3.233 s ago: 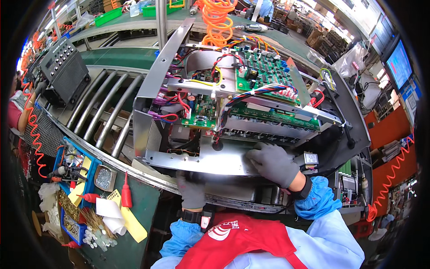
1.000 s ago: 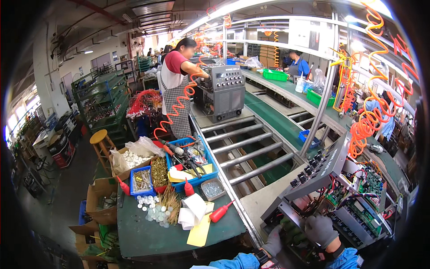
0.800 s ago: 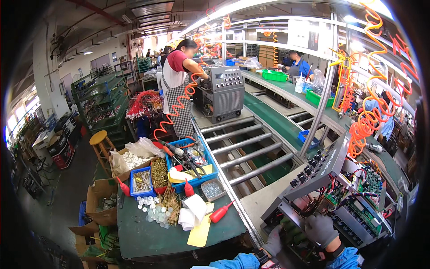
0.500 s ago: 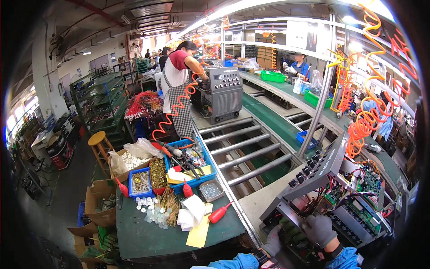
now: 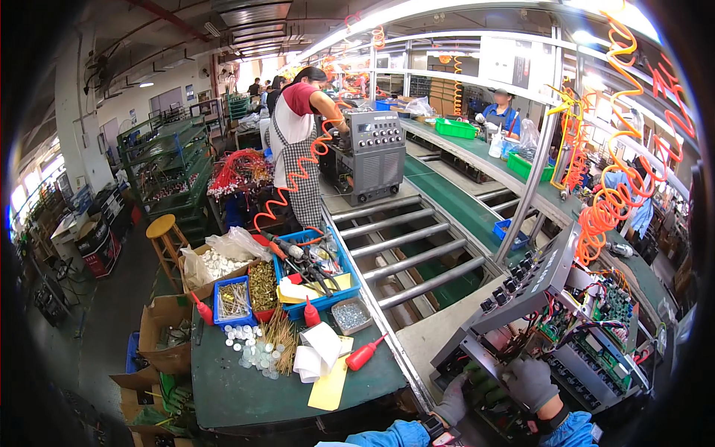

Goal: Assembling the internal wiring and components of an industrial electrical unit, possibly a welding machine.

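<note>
Slanting eight-to-two o'clock, the knobbed control panel [image 5: 523, 292] lies at twelve from the curled right hand [image 5: 531, 384]; left hand's [image 5: 451, 404] grip, cannot tell.

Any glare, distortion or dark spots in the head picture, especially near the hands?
All in the head view: overhead strip light glares white; fisheye bends straight edges toward a black rim; left hand and right hand read clearly in outline, but the space between is dark.

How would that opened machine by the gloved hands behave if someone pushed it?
The opened machine is probably heavy, given its crowded metal frame. Its bare circuit boards look easily damaged, and the exposed wires may flop or snag.
</note>
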The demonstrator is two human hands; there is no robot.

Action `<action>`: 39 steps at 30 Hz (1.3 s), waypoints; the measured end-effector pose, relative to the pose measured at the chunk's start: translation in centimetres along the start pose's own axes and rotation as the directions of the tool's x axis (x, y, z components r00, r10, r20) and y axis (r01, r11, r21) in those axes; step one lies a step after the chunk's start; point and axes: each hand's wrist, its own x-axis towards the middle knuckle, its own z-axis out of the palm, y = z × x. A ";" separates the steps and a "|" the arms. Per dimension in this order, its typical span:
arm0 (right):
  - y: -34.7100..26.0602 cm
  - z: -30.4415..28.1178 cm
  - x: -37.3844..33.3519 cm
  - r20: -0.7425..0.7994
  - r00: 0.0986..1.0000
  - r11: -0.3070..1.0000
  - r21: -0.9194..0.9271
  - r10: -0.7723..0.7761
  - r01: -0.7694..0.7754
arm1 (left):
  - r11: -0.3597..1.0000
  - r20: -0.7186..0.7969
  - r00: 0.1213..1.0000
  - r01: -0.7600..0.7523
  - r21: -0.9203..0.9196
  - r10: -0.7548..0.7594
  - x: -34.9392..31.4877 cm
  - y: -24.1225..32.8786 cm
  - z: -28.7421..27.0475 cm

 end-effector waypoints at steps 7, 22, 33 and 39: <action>-0.9 -1.2 0.4 0.004 1.000 1.000 -0.001 -0.020 0.020 | 1.000 0.027 1.000 0.009 -0.014 -0.008 0.4 0.0 -0.2; -0.5 -0.8 0.7 -0.034 0.998 0.977 0.204 -0.052 0.058 | 0.732 0.219 0.920 -0.390 0.558 0.324 -1.7 0.8 1.6; -1.1 -2.6 1.5 0.124 0.992 0.991 0.136 -0.001 -0.016 | 0.994 -0.038 0.999 0.004 0.109 0.001 0.1 0.5 0.6; -1.4 -1.3 1.3 0.118 0.993 0.999 0.028 -0.022 0.019 | 0.989 -0.009 1.000 0.002 0.150 0.000 -0.8 0.4 0.8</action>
